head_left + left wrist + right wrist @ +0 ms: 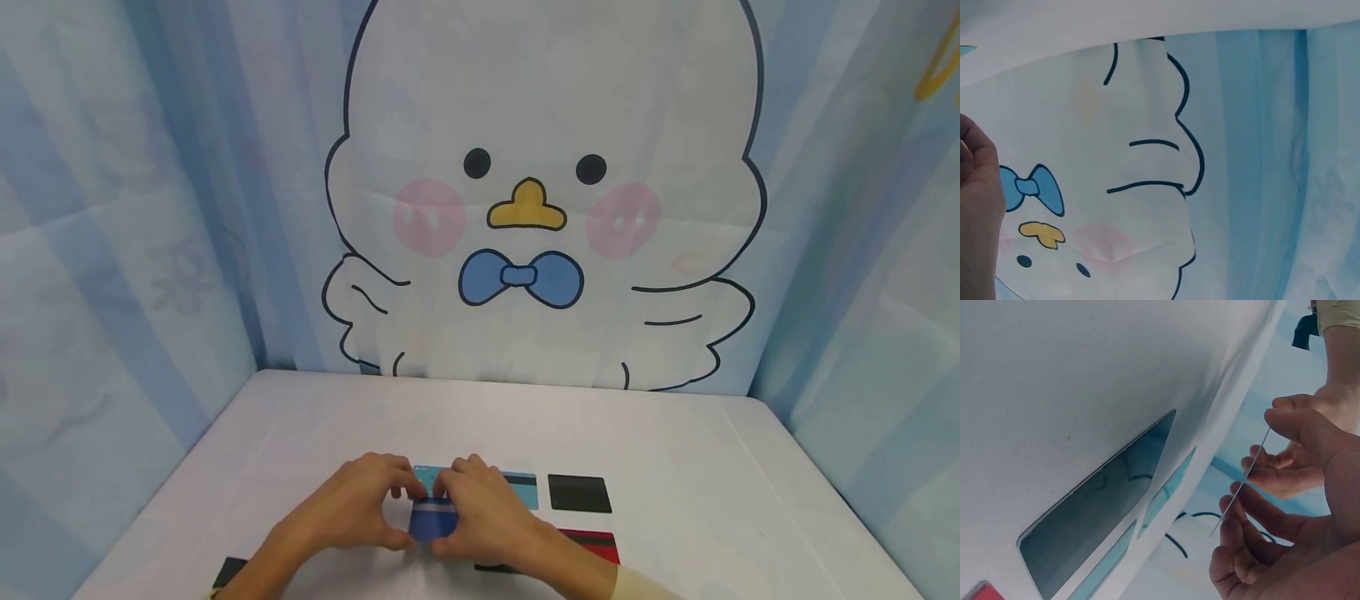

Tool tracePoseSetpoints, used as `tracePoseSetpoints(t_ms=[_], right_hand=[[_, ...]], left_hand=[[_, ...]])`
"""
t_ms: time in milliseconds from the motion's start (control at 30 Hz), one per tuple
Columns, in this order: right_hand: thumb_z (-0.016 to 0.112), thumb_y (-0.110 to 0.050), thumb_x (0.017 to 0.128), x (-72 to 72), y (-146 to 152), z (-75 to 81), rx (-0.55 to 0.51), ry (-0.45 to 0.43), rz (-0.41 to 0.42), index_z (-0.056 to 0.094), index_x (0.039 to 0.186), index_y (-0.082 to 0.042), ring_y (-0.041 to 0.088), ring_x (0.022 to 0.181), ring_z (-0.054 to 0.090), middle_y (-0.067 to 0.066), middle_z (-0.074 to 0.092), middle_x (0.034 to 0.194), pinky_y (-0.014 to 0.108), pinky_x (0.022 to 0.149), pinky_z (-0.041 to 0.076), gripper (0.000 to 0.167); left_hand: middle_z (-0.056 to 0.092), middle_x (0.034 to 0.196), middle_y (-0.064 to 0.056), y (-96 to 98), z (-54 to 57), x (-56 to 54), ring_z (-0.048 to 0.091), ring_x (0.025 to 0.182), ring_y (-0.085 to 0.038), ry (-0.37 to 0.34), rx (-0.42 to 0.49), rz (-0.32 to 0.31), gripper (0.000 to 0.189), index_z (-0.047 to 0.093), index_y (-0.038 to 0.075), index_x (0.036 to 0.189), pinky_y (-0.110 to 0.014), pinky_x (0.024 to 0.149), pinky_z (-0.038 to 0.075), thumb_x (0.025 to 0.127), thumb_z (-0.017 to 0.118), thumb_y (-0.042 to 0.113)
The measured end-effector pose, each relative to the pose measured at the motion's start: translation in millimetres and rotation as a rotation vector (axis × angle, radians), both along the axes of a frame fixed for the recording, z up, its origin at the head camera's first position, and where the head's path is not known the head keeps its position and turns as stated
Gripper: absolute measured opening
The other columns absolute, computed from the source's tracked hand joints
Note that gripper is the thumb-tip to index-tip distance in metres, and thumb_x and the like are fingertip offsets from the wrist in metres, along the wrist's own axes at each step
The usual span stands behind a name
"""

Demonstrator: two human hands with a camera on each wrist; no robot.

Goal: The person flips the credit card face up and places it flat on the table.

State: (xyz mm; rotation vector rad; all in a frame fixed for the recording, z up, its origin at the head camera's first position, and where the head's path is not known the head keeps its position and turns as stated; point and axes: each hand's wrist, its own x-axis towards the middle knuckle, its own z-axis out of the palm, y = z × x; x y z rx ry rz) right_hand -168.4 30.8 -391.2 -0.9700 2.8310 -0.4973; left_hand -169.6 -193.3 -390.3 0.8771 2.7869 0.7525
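Observation:
A dark blue card (433,523) with a pale stripe is held up between both hands. My right hand (491,517) grips its right side, thumb at the near edge and fingers at the far edge. At the card's left side is my left hand (356,508), its thumb and fingertips at the near and far corners. From the right wrist view the held card (1235,497) shows edge-on as a thin line, with the left hand (1297,465) beyond it. Only part of the left hand (979,175) enters the left wrist view.
Behind the hands lie light blue cards (523,492), partly covered by the right hand. A black card (580,493) lies to their right. The right forearm partly hides a red card (596,546) and a dark card (495,568). Beside the left forearm is a black object (228,571).

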Motion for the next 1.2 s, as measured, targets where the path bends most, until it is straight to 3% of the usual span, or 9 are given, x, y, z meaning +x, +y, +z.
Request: tracePoseSetpoints(t_ms=[967,1200], right_hand=[[0.09,-0.047,0.073,-1.2,4.9,-3.6,-0.12,-0.065,-0.02,0.07,0.109,-0.017,0.001,0.085,0.054,-0.011,0.063,0.094,0.021,0.073,0.05,0.051],[0.091,-0.044,0.073,-2.8,7.0,-7.0,-0.173,-0.063,-0.015,0.07,0.105,-0.017,-0.001,0.081,0.055,-0.01,0.067,0.093,0.018,0.071,0.049,0.047]], left_hand=[[0.066,0.102,0.02,-0.8,-1.0,-2.2,0.061,0.091,-0.009,0.01,0.037,-0.014,0.039,0.077,0.035,0.109,-0.027,0.076,0.045,0.074,0.092,0.045],[0.07,0.104,0.014,-4.9,1.5,-2.0,0.062,0.092,-0.01,0.004,0.098,-0.036,0.041,0.076,0.033,0.111,-0.026,0.077,0.048,0.075,0.092,0.045]])
